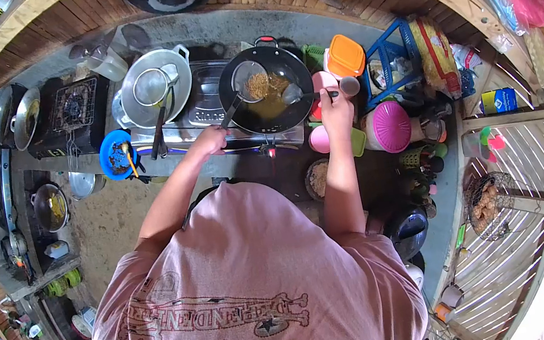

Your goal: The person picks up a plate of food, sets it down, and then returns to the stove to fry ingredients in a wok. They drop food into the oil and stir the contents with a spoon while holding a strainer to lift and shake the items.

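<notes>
A black wok [278, 114] with a red-tipped handle sits on the stove, with yellowish oil and browned bits in it. My left hand [211, 141] is closed round the dark handle of a mesh strainer [246, 75], whose basket is over the left part of the wok. Browned bits [262, 86] lie at the strainer's right edge; whether they are inside it I cannot tell. On the right, my right hand [335, 105] grips the black handle of a ladle [291, 94], its head in the wok's right part.
Left of the wok, a large metal pot [183, 92] bears another strainer [151, 87]. A blue bowl [108, 168] with dark food stands farther left. An orange-lidded container [345, 55], a blue rack [399, 35] and a pink lid [391, 127] are on the right.
</notes>
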